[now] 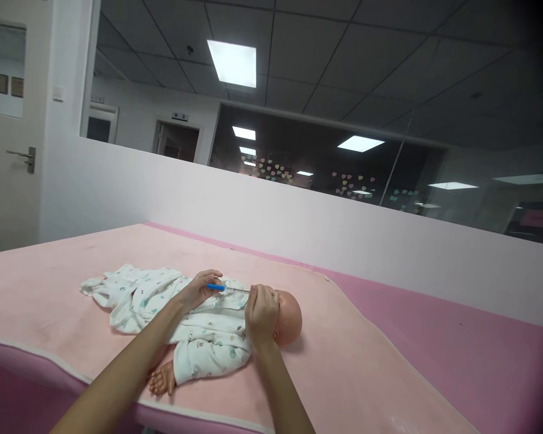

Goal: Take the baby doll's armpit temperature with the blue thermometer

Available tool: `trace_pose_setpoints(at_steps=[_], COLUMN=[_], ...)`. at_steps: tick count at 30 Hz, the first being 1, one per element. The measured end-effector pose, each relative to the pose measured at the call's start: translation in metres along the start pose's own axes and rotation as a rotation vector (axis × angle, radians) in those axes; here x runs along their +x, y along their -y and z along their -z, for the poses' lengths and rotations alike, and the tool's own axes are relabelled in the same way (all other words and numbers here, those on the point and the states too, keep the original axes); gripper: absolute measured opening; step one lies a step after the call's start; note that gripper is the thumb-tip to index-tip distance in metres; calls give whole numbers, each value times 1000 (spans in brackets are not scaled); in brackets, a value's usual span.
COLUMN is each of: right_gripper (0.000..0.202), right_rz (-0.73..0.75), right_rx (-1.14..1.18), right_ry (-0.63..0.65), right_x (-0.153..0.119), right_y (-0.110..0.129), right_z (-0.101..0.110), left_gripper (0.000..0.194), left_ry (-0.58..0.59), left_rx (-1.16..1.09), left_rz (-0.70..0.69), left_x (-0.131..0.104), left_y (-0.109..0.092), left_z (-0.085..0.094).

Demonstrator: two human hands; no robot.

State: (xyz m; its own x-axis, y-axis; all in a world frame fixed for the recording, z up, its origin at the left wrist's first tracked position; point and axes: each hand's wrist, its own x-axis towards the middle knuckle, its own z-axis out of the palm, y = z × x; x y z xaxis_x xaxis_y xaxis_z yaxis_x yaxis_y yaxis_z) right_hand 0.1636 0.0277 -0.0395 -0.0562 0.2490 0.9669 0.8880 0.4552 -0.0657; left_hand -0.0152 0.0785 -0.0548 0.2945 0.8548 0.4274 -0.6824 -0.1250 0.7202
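Note:
A baby doll lies on its back, its bald head (290, 320) to the right. It wears a white patterned sleepsuit (212, 331), and one doll hand (163, 380) sticks out of the near sleeve. Above the doll's chest, my left hand (201, 290) pinches the blue end of a slim tool (216, 287) with a thin, pale shaft. My right hand (262, 310) is closed by the doll's face, with the shaft's other end at its thumb and fingers. That hand covers the tool's tip and most of the face.
Beneath the doll is a light pink mat (353, 374) with pale piping along its edge, on a darker pink surface (434, 313). A low white wall (276, 211) with a large window (321, 78) above it runs behind. At far left is a door (9, 199) with a lever handle.

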Motion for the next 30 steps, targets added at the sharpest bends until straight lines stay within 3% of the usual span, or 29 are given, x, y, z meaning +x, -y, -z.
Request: trace_pose_setpoints(at_steps=[8,30], right_gripper=[18,17], right_rz=[6,-46], right_rx=[73,163], right_ry=[-97,-93], right_x=[-4,-7], right_y=[3,3], right_z=[1,0], left_gripper=[32,27], left_ry=[22,13], left_rx=[-88,-125], left_rz=[9,-6], left_x=[-2,-1], left_y=[-1,0], left_z=[2,6])
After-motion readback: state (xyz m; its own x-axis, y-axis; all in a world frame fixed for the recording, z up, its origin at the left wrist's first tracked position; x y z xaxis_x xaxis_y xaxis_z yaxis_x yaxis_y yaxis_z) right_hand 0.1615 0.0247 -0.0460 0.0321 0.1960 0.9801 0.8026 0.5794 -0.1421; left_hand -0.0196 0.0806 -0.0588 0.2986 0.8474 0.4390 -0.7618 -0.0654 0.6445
